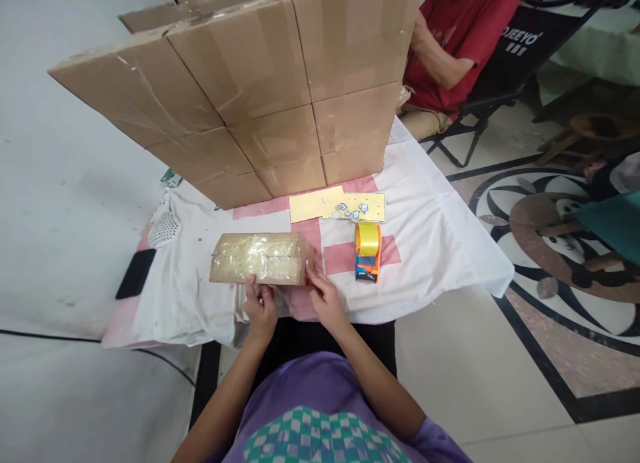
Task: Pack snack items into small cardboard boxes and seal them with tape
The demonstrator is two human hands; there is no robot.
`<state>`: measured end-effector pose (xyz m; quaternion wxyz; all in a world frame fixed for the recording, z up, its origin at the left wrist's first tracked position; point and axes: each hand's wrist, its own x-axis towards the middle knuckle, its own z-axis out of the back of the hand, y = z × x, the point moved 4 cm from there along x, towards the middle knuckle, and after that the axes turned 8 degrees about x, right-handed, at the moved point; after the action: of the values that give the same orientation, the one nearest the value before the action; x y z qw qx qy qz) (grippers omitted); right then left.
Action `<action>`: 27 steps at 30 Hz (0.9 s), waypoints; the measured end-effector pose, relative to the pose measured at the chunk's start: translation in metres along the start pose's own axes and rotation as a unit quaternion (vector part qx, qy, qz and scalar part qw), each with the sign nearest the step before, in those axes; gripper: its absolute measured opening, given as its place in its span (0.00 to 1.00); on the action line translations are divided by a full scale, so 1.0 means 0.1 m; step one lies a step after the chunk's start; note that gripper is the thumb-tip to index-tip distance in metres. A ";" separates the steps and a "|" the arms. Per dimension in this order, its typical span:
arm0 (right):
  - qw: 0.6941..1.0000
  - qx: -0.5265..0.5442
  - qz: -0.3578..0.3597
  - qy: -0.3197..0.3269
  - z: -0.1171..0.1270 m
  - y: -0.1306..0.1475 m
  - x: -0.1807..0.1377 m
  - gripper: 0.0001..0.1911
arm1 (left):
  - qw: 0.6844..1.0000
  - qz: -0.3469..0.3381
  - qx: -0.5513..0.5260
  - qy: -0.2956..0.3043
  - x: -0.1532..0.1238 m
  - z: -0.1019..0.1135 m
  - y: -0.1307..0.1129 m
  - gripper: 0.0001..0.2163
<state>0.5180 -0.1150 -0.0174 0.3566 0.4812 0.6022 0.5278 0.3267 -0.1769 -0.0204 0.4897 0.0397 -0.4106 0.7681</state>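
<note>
A small cardboard box [257,256], its top covered in shiny clear tape, lies at the near side of the cloth-covered table. My left hand [261,306] grips its near edge, with a finger on the top and the rest curled below. At the box's right end, my right hand [325,298] holds the near corner with fingers closed against the side. To the right stands a tape dispenser [367,266] in orange and blue with a yellow tape roll [369,238]. Yellow cards [313,206] with small pale pieces on them lie behind it.
Stacked cardboard boxes [265,70] form a wall along the table's back. A black phone [135,274] lies at the left edge near a white perforated object [164,229]. A person in a red shirt [483,30] sits beyond the right corner. White cloth [440,230] hangs over the edge.
</note>
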 end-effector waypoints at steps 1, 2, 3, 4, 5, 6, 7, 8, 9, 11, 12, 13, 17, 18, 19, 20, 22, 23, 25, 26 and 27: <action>1.000 -0.002 -0.001 -0.003 0.00 -0.02 -0.01 0.30 | 1.000 -0.001 0.001 -0.002 0.01 0.00 -0.01 0.24; 1.000 -0.003 -0.001 -0.009 0.00 -0.03 -0.01 0.30 | 1.000 -0.002 0.003 -0.004 0.01 0.00 -0.01 0.24; 1.000 -0.004 0.000 -0.019 0.00 -0.05 -0.01 0.30 | 1.000 -0.003 0.004 -0.004 0.01 0.00 -0.02 0.24; 1.000 -0.005 0.001 -0.028 0.00 -0.06 -0.01 0.30 | 1.000 -0.003 0.004 -0.003 0.02 0.00 -0.02 0.24; 0.999 -0.007 0.003 -0.037 0.01 -0.06 -0.01 0.30 | 1.000 -0.003 0.003 -0.001 0.02 0.00 -0.02 0.24; 0.999 -0.009 0.004 -0.042 0.01 -0.06 0.01 0.30 | 1.000 -0.003 0.002 0.000 0.02 -0.01 -0.01 0.23; 0.999 -0.011 0.004 -0.045 0.01 -0.06 0.02 0.30 | 1.000 -0.002 0.001 0.001 0.02 -0.01 -0.01 0.23; 0.999 -0.015 0.004 -0.043 0.01 -0.05 0.04 0.31 | 1.000 -0.001 0.000 0.002 0.02 -0.02 -0.01 0.23; 0.999 -0.018 0.003 -0.038 0.01 -0.04 0.07 0.31 | 1.000 0.001 0.000 0.002 0.02 -0.02 0.00 0.23; 1.000 -0.020 0.004 -0.023 0.01 -0.02 0.12 0.33 | 1.000 0.008 0.002 0.001 0.02 -0.03 0.02 0.24; 1.000 -0.019 0.004 -0.020 0.01 -0.02 0.15 0.33 | 1.000 0.012 0.003 0.001 0.02 -0.03 0.02 0.24; 1.000 -0.017 0.002 -0.022 0.02 -0.03 0.17 0.34 | 1.000 0.017 0.002 0.002 0.02 -0.03 0.03 0.24; 0.999 -0.025 -0.003 -0.023 0.02 -0.10 0.21 0.36 | 1.000 0.019 -0.007 -0.006 -0.01 -0.03 0.07 0.23; 0.999 -0.029 0.000 -0.021 0.02 -0.11 0.20 0.37 | 1.000 0.017 -0.008 -0.012 -0.01 -0.03 0.08 0.23; 0.999 -0.031 0.004 -0.021 0.02 -0.12 0.19 0.37 | 1.000 0.014 -0.010 -0.017 -0.02 -0.03 0.08 0.23; 0.999 -0.032 0.007 -0.019 0.02 -0.13 0.18 0.38 | 1.000 0.013 -0.012 -0.023 -0.03 -0.03 0.09 0.23; 0.999 -0.031 0.014 -0.013 0.02 -0.12 0.16 0.39 | 0.999 0.011 -0.017 -0.029 -0.03 -0.03 0.11 0.23; 0.999 -0.032 0.017 -0.013 0.03 -0.12 0.16 0.39 | 0.999 0.011 -0.021 -0.031 -0.03 -0.03 0.11 0.23; 0.999 -0.043 0.022 -0.010 0.06 -0.09 0.17 0.40 | 0.999 0.012 -0.028 -0.032 -0.03 -0.04 0.13 0.23; 0.998 -0.052 0.024 -0.005 0.07 -0.08 0.18 0.40 | 0.999 0.013 -0.031 -0.032 -0.03 -0.04 0.15 0.23; 0.998 -0.063 0.026 0.004 0.08 -0.07 0.19 0.40 | 0.999 0.015 -0.034 -0.032 -0.03 -0.04 0.16 0.23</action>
<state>0.5185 -0.0947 -0.0237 0.3700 0.4714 0.5565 0.5754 0.3171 -0.1793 -0.0341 0.4657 0.0415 -0.4523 0.7595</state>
